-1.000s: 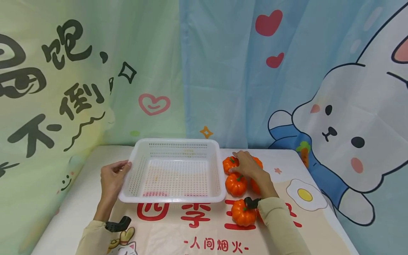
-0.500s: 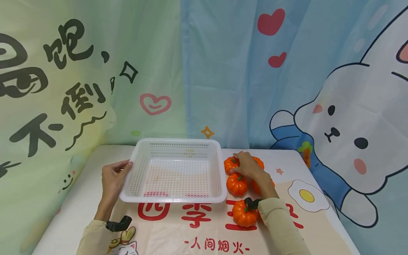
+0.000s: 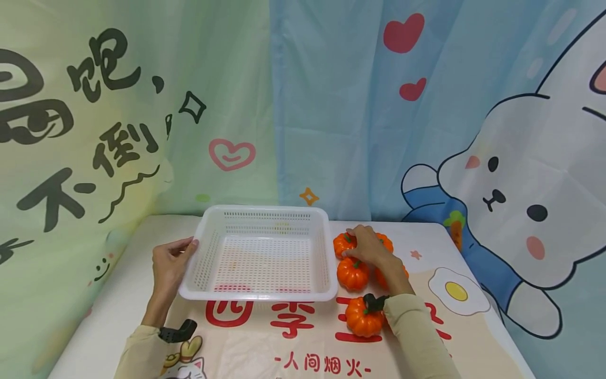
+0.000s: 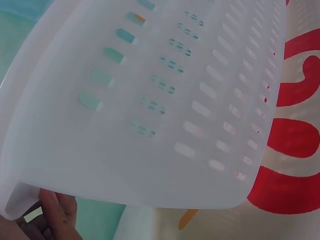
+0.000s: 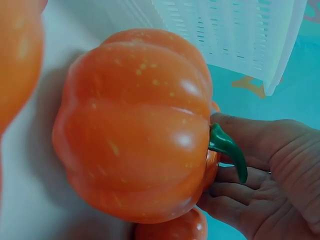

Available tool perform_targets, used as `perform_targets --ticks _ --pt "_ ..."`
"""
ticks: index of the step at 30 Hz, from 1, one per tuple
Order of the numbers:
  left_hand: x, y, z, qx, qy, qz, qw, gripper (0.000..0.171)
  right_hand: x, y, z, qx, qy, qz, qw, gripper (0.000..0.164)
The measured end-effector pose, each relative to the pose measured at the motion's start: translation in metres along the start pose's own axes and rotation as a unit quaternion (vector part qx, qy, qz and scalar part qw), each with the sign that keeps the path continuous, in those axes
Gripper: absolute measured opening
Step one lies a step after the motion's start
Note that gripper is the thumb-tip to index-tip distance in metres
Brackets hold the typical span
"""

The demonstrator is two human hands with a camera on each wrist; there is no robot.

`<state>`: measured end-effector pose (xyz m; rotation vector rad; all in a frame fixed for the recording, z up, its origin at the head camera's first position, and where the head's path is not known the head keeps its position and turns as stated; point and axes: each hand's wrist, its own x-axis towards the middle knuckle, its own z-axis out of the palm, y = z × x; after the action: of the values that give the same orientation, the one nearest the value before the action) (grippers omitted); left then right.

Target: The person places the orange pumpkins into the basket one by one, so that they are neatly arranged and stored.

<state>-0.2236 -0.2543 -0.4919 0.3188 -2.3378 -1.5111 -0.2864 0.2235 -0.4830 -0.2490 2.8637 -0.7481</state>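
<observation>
We see the rear-left orange pumpkin [image 3: 342, 246] between the thumb and fingers of the right hand [image 3: 371, 248], which grip it just right of the white basket [image 3: 258, 296]; the left hand [image 3: 169, 263] pinches that basket's left rim. Another pumpkin [image 3: 352, 276] lies just nearer the person.

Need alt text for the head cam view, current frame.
A person's left hand grips the left rim of a white perforated basket while the right hand holds an orange pumpkin just right of it. More pumpkins sit nearby on a printed tabletop, with a cartoon backdrop behind.
</observation>
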Motion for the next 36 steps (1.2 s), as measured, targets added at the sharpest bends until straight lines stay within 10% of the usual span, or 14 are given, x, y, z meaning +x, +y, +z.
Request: perform_targets --ticks 36 --pt "-0.001 0.001 -0.001 -0.013 -0.005 -0.008 0.9999 0.035 -0.01 -0.005 -0.017 0.003 0.024 -0.01 1.0 0.072"
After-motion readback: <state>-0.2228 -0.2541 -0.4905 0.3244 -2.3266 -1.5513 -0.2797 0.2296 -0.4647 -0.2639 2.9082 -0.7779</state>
